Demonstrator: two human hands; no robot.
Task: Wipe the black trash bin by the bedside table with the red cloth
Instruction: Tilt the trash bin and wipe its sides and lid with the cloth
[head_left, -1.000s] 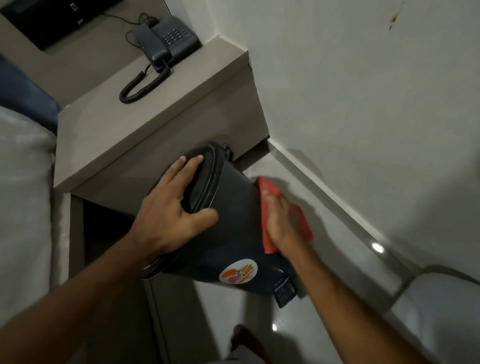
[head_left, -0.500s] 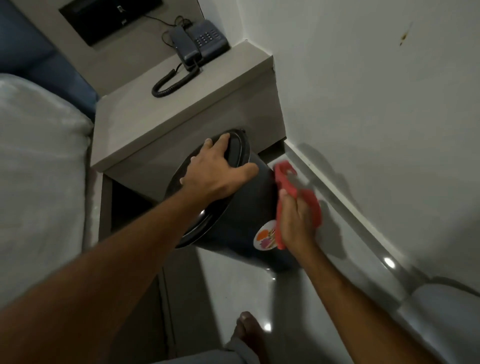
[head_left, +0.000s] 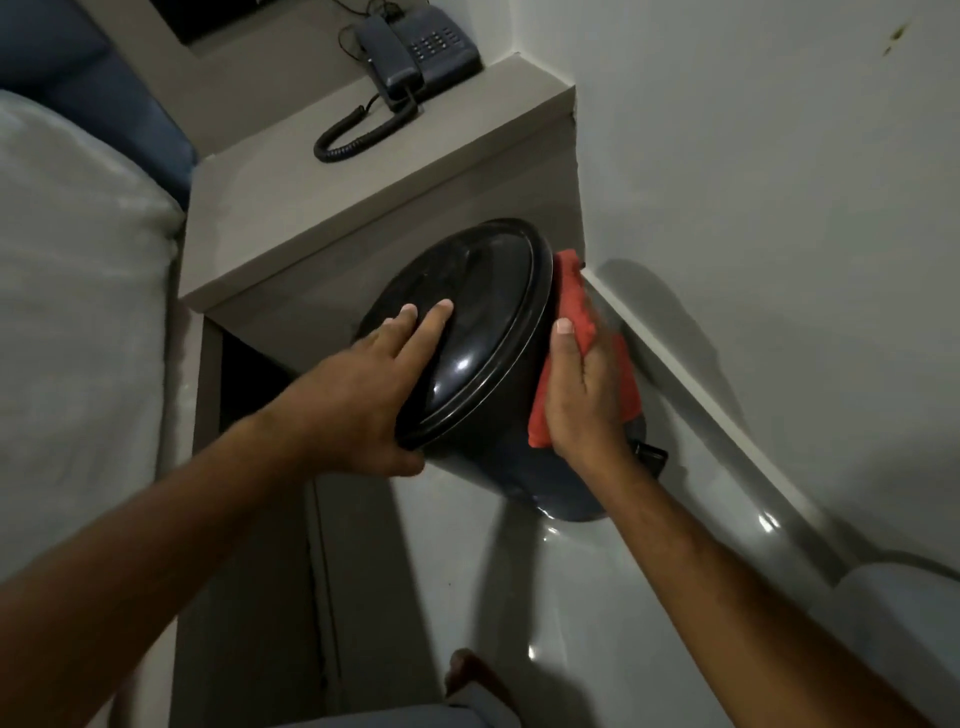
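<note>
The black trash bin (head_left: 488, 332) stands tilted towards me on the floor, in front of the grey bedside table (head_left: 322, 208), with its glossy lid facing the camera. My left hand (head_left: 374, 384) grips the lid's lower rim, fingers spread flat over the lid. My right hand (head_left: 582, 395) presses the red cloth (head_left: 576, 296) against the bin's right side, the cloth reaching up past my fingers towards the lid rim. The bin's foot pedal (head_left: 649, 454) pokes out just below my right wrist.
A dark corded telephone (head_left: 415, 57) sits on the bedside table. The bed with pale bedding (head_left: 72, 322) lies to the left. A white wall (head_left: 753, 208) and its skirting (head_left: 691, 384) run close on the right. My foot (head_left: 467, 670) rests on the shiny tiled floor.
The bin has turned so its lid faces me and the round sticker is out of sight. My left hand shifted to the lid's lower rim; the cloth slid up the bin's right side.
</note>
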